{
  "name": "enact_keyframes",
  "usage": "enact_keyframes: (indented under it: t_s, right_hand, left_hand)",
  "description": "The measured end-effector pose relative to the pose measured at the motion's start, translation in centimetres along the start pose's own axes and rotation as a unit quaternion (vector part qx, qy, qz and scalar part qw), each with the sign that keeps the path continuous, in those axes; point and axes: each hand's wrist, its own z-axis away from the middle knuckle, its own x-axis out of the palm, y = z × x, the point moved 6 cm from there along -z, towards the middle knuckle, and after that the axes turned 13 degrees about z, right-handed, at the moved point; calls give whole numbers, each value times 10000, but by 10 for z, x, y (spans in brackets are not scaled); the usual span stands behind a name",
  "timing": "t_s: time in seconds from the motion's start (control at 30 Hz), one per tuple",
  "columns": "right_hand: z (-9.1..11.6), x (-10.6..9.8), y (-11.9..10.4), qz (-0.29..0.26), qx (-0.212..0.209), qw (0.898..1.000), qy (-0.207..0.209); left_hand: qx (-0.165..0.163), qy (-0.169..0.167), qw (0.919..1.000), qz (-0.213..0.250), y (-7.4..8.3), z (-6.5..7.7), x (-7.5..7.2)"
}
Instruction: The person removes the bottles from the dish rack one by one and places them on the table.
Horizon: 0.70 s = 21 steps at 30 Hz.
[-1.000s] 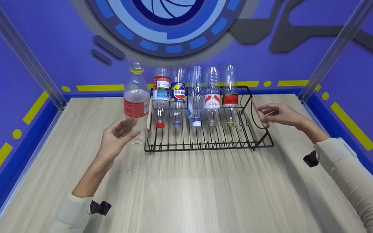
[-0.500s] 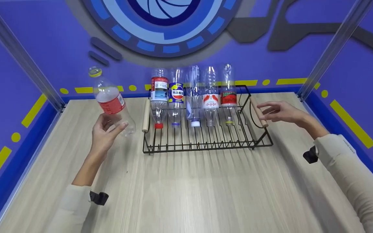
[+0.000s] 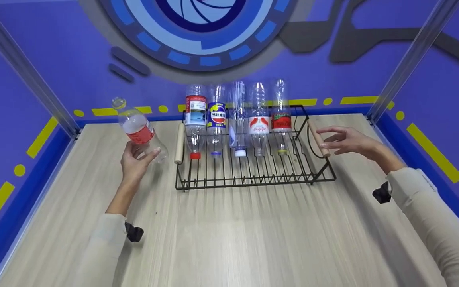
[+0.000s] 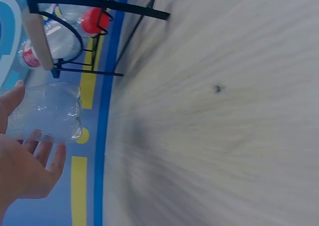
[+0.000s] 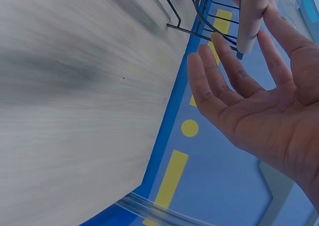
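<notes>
My left hand holds a clear plastic bottle with a red label and a yellow ring at its neck. The bottle leans, its neck toward the back left. In the left wrist view its clear base lies between my thumb and fingers. My right hand is at the wooden handle on the right end of a black wire rack. Seen from the right wrist, my thumb and a finger meet that handle while the other fingers spread loosely.
Several empty bottles, among them one with a blue label and one with a red cap, lie in a row neck-forward on the rack. A second wooden handle is at its left end. Blue panels close off the back and sides.
The red-labelled bottle in my left hand has moved left, away from the rack, then sunk lower. My right hand stays by the handle, and the rack's bottles lie as before.
</notes>
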Motion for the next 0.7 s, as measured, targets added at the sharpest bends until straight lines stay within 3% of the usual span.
enact_keyframes:
  t_s: [0.23,0.37,0.7]
  right_hand:
    - [0,1,1,-151,39,9999,-30]
    - [0,2,1,-169,44,9998,8]
    - [0,4,2,-234,56,9997,26]
  left_hand:
    - [-114,73,9998,-168,-21,-11,4]
    - [-149,-53,9985,-518,-30,-12,8]
    - [94,-240,9956,-903,-31,-13,15]
